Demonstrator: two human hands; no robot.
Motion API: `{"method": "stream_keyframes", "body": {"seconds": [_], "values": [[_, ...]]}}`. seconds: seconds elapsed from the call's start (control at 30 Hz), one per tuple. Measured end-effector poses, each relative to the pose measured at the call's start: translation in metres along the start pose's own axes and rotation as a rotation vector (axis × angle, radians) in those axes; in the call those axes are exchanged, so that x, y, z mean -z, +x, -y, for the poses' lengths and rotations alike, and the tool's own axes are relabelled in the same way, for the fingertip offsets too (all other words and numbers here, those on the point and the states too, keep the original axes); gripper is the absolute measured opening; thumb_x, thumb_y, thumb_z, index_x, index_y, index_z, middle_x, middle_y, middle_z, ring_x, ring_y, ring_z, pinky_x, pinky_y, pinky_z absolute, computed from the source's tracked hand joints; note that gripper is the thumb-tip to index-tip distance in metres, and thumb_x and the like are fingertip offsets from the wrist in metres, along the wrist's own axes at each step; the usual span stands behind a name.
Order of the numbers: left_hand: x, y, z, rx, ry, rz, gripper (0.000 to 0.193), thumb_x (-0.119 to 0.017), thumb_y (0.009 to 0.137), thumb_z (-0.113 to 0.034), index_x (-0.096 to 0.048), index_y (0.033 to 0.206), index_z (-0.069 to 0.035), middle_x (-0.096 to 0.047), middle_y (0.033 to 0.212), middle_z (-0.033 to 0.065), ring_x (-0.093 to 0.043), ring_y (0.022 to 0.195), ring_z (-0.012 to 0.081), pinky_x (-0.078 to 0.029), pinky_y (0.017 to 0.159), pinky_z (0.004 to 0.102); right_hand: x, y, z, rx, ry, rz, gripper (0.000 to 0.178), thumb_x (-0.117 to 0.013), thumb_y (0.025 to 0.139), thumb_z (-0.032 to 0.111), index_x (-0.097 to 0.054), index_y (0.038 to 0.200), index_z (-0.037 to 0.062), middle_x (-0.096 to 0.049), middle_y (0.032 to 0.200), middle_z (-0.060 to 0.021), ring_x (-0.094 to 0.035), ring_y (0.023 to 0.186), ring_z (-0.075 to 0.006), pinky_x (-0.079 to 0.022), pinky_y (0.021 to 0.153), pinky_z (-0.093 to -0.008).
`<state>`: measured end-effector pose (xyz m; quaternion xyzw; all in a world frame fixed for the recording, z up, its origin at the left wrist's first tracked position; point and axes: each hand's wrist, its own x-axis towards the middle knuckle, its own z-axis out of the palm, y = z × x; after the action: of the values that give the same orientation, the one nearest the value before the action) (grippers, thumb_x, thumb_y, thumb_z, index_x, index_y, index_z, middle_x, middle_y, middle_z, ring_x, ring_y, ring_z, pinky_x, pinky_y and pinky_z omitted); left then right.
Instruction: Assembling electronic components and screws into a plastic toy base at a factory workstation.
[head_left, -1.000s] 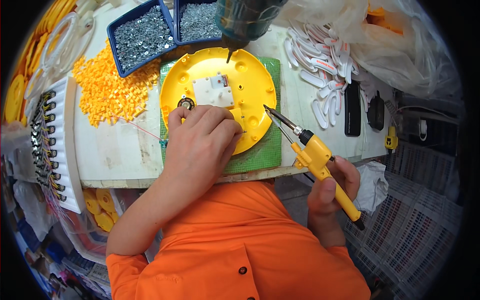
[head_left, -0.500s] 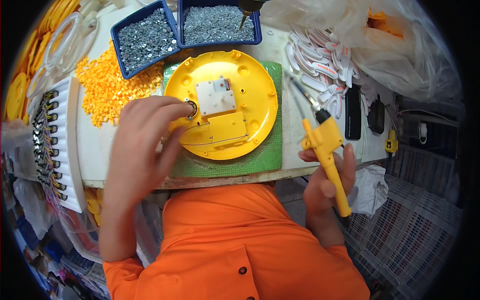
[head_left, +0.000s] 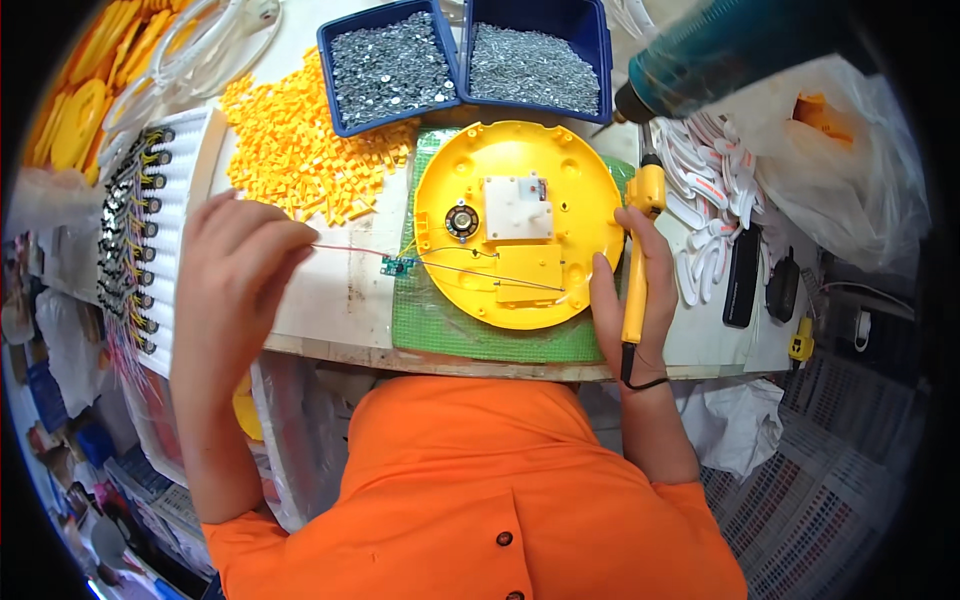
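A round yellow plastic housing lies open on a green mat. Inside it are a white plastic box and a small round black speaker. At the housing's left edge rests a small green circuit board with thin wires. Left of the housing, my left hand pinches the end of a red wire that runs taut to this board. My right hand holds a yellow soldering iron upright against the palm, its thumb and fingertips at the housing's right rim.
Two blue bins of small metal parts stand behind the housing, beside a heap of small yellow pieces. A teal power screwdriver hangs at upper right over white curved parts. At left is a white rack with several wired speakers.
My left hand has left the speaker and moved left, now pulling the red wire. My right hand has come up to the housing's rim, the soldering iron turned more upright. The view has shifted.
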<state>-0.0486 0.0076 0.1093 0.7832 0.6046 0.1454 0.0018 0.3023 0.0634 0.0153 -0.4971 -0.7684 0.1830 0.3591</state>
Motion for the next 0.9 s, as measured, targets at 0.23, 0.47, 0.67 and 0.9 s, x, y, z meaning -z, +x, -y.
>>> {"method": "stream_keyframes", "body": {"seconds": [0.23, 0.47, 0.67, 0.9], "values": [[0.004, -0.012, 0.004, 0.426, -1.124, -0.178, 0.015, -0.07, 0.095, -0.014, -0.058, 0.099, -0.005, -0.063, 0.107, 0.011, -0.061, 0.108, 0.0217, -0.047, 0.099, 0.0376, 0.004, -0.028, 0.006, 0.068, 0.059, -0.028, 0.052, -0.068, 0.085, -0.005, -0.054, 0.136, -0.0017, -0.065, 0.124, -0.0213, -0.063, 0.111, -0.039, -0.051, 0.098, -0.0435], [-0.024, 0.04, -0.07, 0.478, -1.494, 0.115, 0.02, -0.076, 0.089, -0.002, -0.065, 0.107, -0.003, -0.073, 0.091, 0.0083, -0.073, 0.084, 0.0168, -0.057, 0.073, 0.0298, 0.024, -0.029, 0.017, 0.108, 0.251, -0.081, 0.04, -0.051, 0.107, 0.014, -0.043, 0.143, -0.0005, -0.065, 0.128, -0.0231, -0.063, 0.12, -0.0298, -0.043, 0.111, -0.0444], [-0.048, 0.049, -0.11, -0.041, -0.829, 0.118, 0.019, -0.077, 0.087, -0.007, -0.07, 0.105, -0.006, -0.073, 0.093, 0.0124, -0.071, 0.082, 0.0306, -0.057, 0.07, 0.0372, 0.025, -0.018, 0.038, 0.032, 0.527, -0.002, 0.041, -0.056, 0.106, 0.012, -0.041, 0.143, 0.0031, -0.069, 0.12, -0.0226, -0.067, 0.107, -0.0251, -0.051, 0.096, -0.0383], [-0.056, 0.047, -0.116, -0.01, -0.872, 0.136, 0.017, -0.075, 0.089, -0.004, -0.069, 0.105, -0.003, -0.071, 0.091, 0.0117, -0.071, 0.08, 0.0272, -0.058, 0.07, 0.0354, 0.016, -0.011, 0.042, -0.037, 0.548, -0.028, 0.06, -0.067, 0.091, -0.012, -0.041, 0.142, 0.0039, -0.069, 0.108, -0.0165, -0.068, 0.1, -0.02, -0.052, 0.092, -0.0325]]}}
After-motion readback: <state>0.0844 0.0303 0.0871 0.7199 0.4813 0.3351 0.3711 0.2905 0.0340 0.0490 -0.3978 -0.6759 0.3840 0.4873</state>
